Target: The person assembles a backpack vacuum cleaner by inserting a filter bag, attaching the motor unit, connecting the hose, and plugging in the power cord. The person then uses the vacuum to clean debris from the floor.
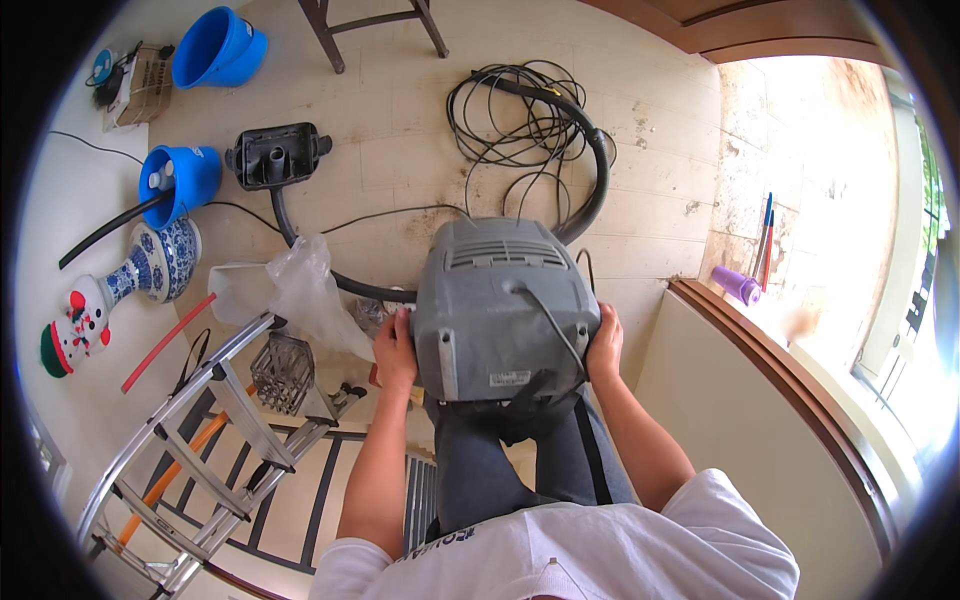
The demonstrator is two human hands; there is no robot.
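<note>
Between my two hands is a bulky grey machine (505, 330), with vents on its top and a cord running down its front; it looks like a vacuum cleaner body. My left hand (396, 352) grips its left side, and my right hand (604, 345) holds the right side. The fingertips of both are partly hidden. The machine is close in front of my legs. A thick black hose (598, 180) curves behind it on the right. Another dark hose (355, 287) leads from its left toward a black plastic part (276, 157) on the floor.
Coiled black cable (515, 125) lies ahead. On the left are blue buckets (215, 50), a blue-white vase (165, 262), a plastic bag (310, 285), a metal basket (283, 372) and an aluminium ladder (215, 400). A brown-topped low wall (770, 350) borders the right; a purple bottle (735, 285) lies beyond.
</note>
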